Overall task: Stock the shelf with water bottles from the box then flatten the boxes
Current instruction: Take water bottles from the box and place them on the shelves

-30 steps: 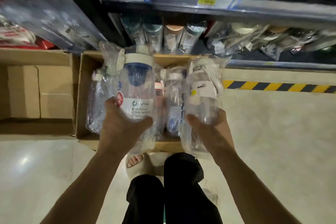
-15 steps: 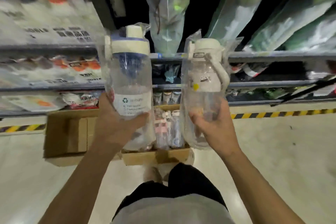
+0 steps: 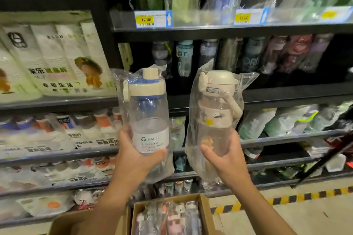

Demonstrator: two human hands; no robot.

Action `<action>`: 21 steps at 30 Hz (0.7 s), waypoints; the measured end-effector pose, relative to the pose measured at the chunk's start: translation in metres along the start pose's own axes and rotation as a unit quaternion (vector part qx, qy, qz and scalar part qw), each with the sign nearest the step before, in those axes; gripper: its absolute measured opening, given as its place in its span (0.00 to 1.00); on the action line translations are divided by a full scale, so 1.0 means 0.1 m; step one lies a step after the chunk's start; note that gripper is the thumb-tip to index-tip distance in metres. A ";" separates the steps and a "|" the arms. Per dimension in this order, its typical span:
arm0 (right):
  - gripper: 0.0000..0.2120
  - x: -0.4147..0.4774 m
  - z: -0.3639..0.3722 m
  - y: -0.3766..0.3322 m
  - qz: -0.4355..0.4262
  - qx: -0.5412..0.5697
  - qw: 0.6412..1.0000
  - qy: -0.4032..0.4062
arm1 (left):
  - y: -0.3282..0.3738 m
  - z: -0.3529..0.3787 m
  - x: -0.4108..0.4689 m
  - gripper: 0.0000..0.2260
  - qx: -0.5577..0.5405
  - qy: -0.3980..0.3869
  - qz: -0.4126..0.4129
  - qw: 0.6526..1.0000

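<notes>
Labelled bottle (image 3: 149, 120), left hand (image 3: 133, 158), cream bottle (image 3: 215, 120), right hand (image 3: 229, 160), before shelf edge (image 3: 286, 93)

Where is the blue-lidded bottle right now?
In the head view, left of centre: the left hand holds the blue-lidded bottle upright before the shelves, beside the cream bottle in the right hand.

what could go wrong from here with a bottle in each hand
1. Each hand grips low, through loose plastic bags: left hand on the blue-lid bottle, right hand on the cream bottle. Either could slip or tip.
2. The shelf row behind looks packed with bottles; pushing more in may topple some.
3. The open box sits close below, easy to kick.
</notes>
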State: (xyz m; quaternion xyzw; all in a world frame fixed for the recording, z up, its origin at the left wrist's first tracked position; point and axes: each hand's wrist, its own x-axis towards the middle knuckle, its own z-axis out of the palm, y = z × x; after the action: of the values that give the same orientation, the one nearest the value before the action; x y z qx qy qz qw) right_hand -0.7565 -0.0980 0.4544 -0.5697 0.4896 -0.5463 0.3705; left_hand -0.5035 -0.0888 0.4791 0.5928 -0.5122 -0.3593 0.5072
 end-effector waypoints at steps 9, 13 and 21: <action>0.41 1.22 -0.18 0.09 -0.024 0.008 0.999 -0.030 | 0.19 0.64 0.97 0.49 0.011 0.042 0.044 0.998; 0.40 1.83 -0.19 0.24 -0.013 0.000 0.998 -0.069 | 0.19 0.91 1.44 0.48 0.002 0.085 0.053 0.995; 0.40 2.57 0.03 0.57 -0.012 0.003 0.993 -0.119 | 0.10 1.20 1.98 0.48 0.019 0.133 0.033 0.990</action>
State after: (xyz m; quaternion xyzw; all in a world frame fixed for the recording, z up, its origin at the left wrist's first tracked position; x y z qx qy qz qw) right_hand -0.7817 -0.3593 0.4661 -0.6353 0.4332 -0.4806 0.4216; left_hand -0.5766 -0.3093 0.4801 0.6272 -0.4662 -0.2505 0.5714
